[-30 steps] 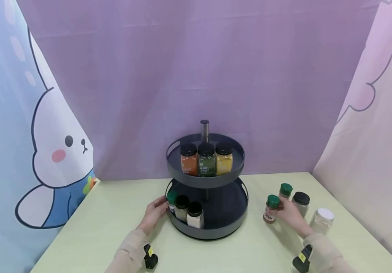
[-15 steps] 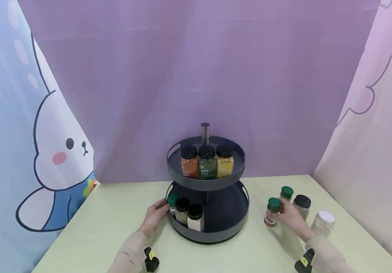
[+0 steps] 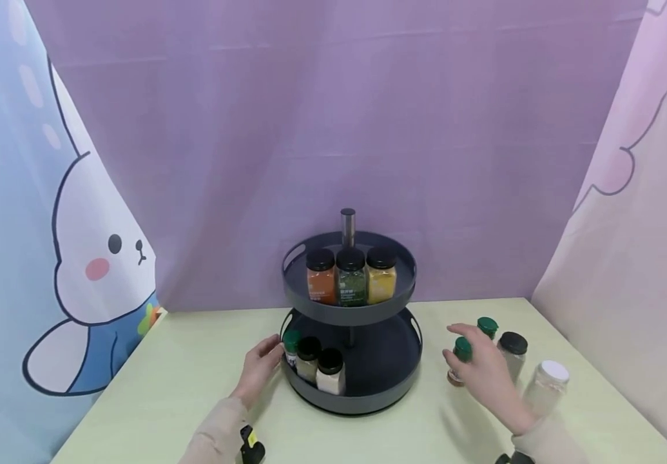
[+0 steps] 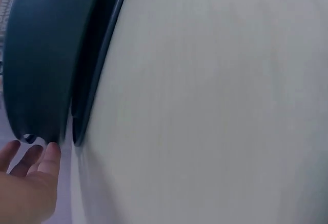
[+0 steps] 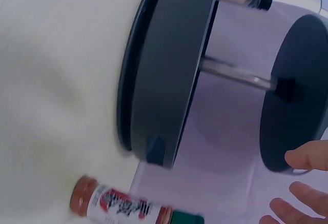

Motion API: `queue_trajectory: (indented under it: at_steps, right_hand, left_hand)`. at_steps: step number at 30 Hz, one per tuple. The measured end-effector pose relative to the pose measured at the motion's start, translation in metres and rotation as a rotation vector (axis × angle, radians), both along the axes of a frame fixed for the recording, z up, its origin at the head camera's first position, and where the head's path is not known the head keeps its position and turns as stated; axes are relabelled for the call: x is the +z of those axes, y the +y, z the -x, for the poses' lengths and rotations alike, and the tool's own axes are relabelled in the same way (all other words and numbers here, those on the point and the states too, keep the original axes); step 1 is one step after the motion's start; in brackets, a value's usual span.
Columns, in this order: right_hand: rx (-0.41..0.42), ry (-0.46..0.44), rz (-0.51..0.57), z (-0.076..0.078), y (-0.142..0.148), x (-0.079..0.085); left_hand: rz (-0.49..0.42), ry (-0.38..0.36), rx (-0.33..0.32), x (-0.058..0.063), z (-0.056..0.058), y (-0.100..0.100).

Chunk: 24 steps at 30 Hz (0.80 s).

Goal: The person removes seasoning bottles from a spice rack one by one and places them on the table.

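Observation:
My left hand (image 3: 258, 372) rests its fingertips at the left rim of the lower tier (image 3: 356, 405) of a dark two-tier turntable, beside the handle cutout. In the left wrist view its fingers (image 4: 50, 160) meet that edge. My right hand (image 3: 488, 377) is spread, thumb and forefinger apart, holding nothing. It partly covers a green-lidded spice jar (image 3: 463, 348) that stands on the table; the right wrist view shows this jar's label and reddish contents (image 5: 123, 203). A second green-lidded jar (image 3: 487, 326) and a black-lidded jar (image 3: 513, 348) stand just behind the hand.
On the upper tier (image 3: 347, 314) stand orange, green and yellow spice jars (image 3: 381, 283) with black lids. The lower tier carries a green-lidded jar (image 3: 291, 345) and two black-lidded jars (image 3: 330, 374) at its left. A white-lidded clear jar (image 3: 548, 386) stands at the table's right.
My right hand has let go of the green-lidded spice jar, its fingers spreading and lifting over it. The jar stays about where it was. My left hand keeps its place at the turntable's rim.

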State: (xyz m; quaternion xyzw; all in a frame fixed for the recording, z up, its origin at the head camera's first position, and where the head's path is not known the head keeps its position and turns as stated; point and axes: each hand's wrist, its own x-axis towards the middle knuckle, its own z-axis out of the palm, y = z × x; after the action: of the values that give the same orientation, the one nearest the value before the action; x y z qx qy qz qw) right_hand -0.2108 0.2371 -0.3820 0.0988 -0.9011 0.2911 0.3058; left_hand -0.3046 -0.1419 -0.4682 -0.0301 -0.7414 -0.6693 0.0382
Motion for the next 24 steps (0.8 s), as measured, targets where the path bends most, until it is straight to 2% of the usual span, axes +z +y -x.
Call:
queue_trajectory:
  at_steps: [3, 7, 11, 13, 18, 24]
  right_hand:
    - [0.008, -0.078, 0.033, 0.003, -0.008, -0.002]
    - [0.031, -0.282, 0.074, 0.014, -0.013, -0.009]
    - [0.082, -0.459, 0.155, 0.029, -0.018, -0.019]
    - [0.077, -0.527, 0.189, 0.038, -0.022, -0.024]
    - [0.034, -0.632, 0.238, 0.057, -0.03, -0.036]
    - [0.059, -0.683, 0.331, 0.069, -0.031, -0.051]
  left_hand:
    - [-0.003, 0.023, 0.015, 0.007, -0.005, -0.005]
    - [0.03, 0.062, 0.033, 0.019, -0.011, -0.01]
    - [0.077, 0.051, 0.034, 0.028, -0.017, -0.013]
    - [0.101, 0.044, 0.031, 0.031, -0.02, -0.014]
    - [0.154, 0.055, 0.031, 0.034, -0.028, -0.015]
    - [0.189, 0.071, 0.024, 0.035, -0.041, -0.013]
